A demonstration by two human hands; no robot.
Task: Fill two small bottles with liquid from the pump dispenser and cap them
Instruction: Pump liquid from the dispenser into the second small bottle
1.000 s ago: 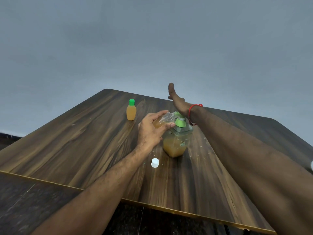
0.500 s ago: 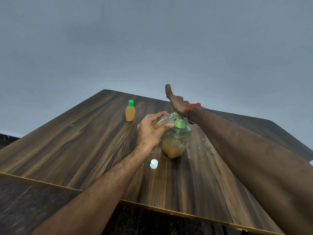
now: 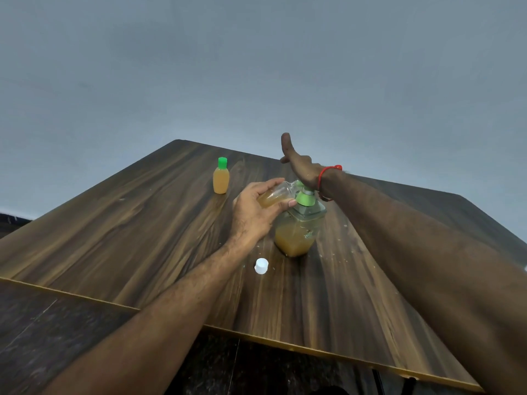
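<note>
The small uncapped bottle [image 3: 275, 196] lies tilted almost on its side in the air, its mouth at the green spout of the pump dispenser [image 3: 299, 223], and it is partly full of amber liquid. The left hand [image 3: 253, 215] holds it with fingers curled over the top and thumb underneath. The right hand [image 3: 299, 166] presses its heel on the pump head, fingers straight and spread, holding nothing; a red thread [image 3: 328, 173] circles its wrist. The dispenser stands upright on the wooden table [image 3: 128, 238], about half full. At its 7 o'clock, near but apart, lies a white cap [image 3: 261, 266]. At 10 o'clock, well apart, stands a second small bottle [image 3: 221, 179], filled and closed with a green cap.
</note>
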